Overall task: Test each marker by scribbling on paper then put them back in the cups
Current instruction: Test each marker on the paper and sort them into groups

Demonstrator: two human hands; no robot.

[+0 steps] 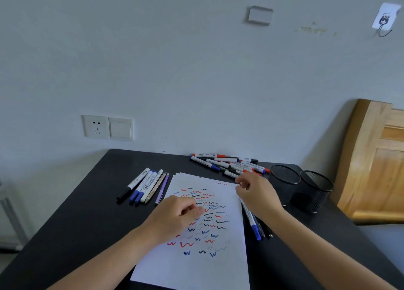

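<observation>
Cannot tell either grip: left hand [175, 219] curled on the scribbled paper [196, 272], right hand [258, 195] at its far corner. Markers [227, 165] likely light, stiff, slick; pinch mid-barrel.

White paper [196, 265] covered in red, blue and black scribbles lies flat on the dark bench [87, 213]. A row of capped markers [142, 186] lies left of it. A heap of markers [227, 165] sits behind it, and a few markers [254, 224] lie along its right edge. Two black mesh cups [314, 193] stand upright at right, seemingly empty.
</observation>
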